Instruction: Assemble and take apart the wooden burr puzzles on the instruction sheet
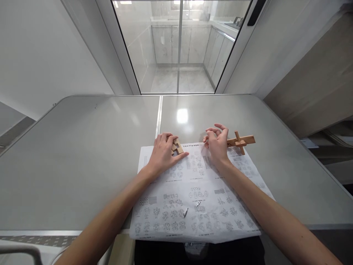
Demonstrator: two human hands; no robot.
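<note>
A wide grey worktop [82,154] fills the view, split by a thin seam running away from the person, with a glass door [179,44] beyond its far edge. Near the front edge lies a white sheet [193,206] printed with small diagrams, its near edge hanging just over the worktop's rim. The left hand [162,154] rests on the sheet's far left corner, palm down, its fingers curled over a small wooden piece [177,147]; the grip is pressed together on that piece, thumb stretched out beside it along the paper. Only the right end of the piece shows past the fingers, a pale notched block lying flat on the sheet. Right of the middle, the right hand [216,143] is raised on its wrist above the sheet's far edge, fingers bent and spread loosely, the fingertips apart and holding nothing that can be seen. Just beside it, to the right, lies a wooden cross [241,141], two or more sticks joined at right angles, its long bar pointing from the hand toward the right; whether the hand touches its near end cannot be told. The cross sits at the far right corner of the sheet, partly on bare worktop.
</note>
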